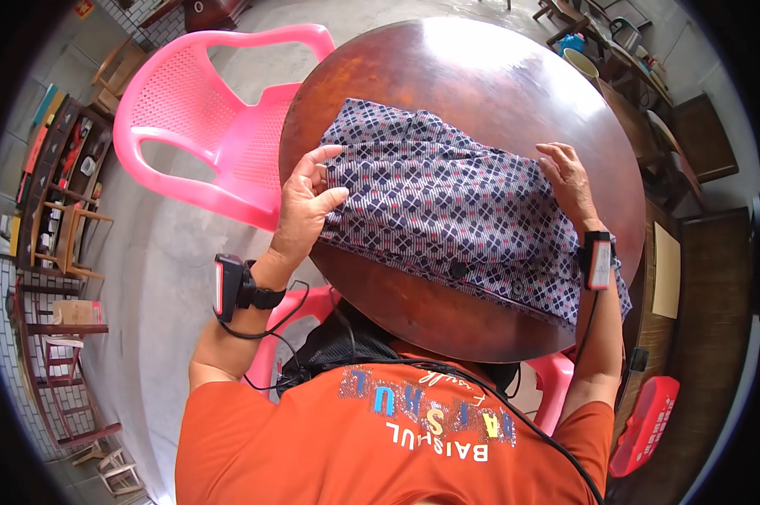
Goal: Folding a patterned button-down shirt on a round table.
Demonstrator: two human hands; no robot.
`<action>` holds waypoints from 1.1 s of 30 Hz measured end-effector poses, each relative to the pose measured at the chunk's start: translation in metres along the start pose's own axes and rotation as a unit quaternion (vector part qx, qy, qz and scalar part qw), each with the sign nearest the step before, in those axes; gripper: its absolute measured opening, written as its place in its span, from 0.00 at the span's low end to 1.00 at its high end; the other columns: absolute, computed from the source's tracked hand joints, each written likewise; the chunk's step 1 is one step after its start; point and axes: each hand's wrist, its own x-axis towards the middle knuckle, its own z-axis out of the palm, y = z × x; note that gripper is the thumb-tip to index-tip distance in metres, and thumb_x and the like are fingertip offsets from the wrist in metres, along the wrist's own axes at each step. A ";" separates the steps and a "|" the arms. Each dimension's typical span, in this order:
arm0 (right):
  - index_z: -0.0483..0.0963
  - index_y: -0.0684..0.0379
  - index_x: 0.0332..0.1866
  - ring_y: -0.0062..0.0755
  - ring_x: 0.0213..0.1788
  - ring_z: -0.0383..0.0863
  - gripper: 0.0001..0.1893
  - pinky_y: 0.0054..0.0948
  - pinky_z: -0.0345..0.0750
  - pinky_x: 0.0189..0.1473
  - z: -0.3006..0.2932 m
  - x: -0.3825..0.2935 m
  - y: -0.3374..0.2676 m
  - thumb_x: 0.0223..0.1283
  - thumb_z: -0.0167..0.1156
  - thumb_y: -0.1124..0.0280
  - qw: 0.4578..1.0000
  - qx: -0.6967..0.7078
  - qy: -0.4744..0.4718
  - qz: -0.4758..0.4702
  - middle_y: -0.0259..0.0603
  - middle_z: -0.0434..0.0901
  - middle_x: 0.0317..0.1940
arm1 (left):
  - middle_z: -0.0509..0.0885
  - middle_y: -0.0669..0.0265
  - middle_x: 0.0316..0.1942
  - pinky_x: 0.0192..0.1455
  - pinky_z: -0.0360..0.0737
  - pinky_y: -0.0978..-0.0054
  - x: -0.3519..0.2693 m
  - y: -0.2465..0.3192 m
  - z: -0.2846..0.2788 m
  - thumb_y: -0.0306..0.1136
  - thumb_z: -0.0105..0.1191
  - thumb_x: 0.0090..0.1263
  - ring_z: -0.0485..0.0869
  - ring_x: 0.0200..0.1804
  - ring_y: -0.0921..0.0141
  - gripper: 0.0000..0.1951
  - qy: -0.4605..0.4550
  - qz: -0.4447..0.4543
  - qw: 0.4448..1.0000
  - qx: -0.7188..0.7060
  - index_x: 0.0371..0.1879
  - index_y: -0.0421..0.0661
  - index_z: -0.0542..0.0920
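A patterned button-up garment (443,202), grey-blue with dark blue checks and small red marks, lies partly folded on a round brown wooden table (462,69). Two dark buttons show near its lower edge. At the garment's left end is my left hand (310,196), thumb and fingers apart; whether the fingertips touch the cloth I cannot tell. By the upper right part of the garment, my right hand (566,180) has its fingers spread and bent, with nothing seen held in it. Some of the cloth passes beneath my right forearm and hangs by the table's right edge.
A pink plastic armchair (197,120) stands against the table's left side. Another pink chair is partly seen under me. Cables run from wrist-worn devices across my body. On the right are a red plastic case (645,426) and a wooden surface bearing a tan sheet (666,271).
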 end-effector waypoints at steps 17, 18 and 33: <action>0.74 0.64 0.33 0.30 0.36 0.77 0.07 0.27 0.73 0.43 0.026 0.007 0.010 0.57 0.55 0.71 0.973 0.199 0.024 0.115 0.38 0.78 0.32 | 0.79 0.68 0.40 0.47 0.75 0.82 0.005 -0.010 -0.015 0.23 0.48 0.69 0.77 0.42 0.80 0.06 -0.023 -0.051 0.998 -0.025 0.43 0.41 0.71; 0.74 0.64 0.33 0.30 0.36 0.77 0.07 0.27 0.73 0.43 0.029 0.007 0.005 0.57 0.55 0.71 0.973 0.201 0.024 0.114 0.38 0.78 0.32 | 0.78 0.65 0.43 0.50 0.76 0.78 0.005 -0.015 -0.016 0.24 0.42 0.72 0.77 0.45 0.78 0.07 -0.031 -0.024 0.999 -0.027 0.45 0.41 0.70; 0.71 0.60 0.33 0.50 0.35 0.79 0.07 0.42 0.74 0.41 0.043 0.004 -0.006 0.60 0.54 0.67 0.991 -0.051 0.107 0.067 0.46 0.78 0.31 | 0.75 0.59 0.53 0.60 0.71 0.76 0.013 -0.027 0.005 0.14 0.49 0.64 0.74 0.55 0.73 0.30 0.039 0.018 0.999 -0.005 0.66 0.42 0.59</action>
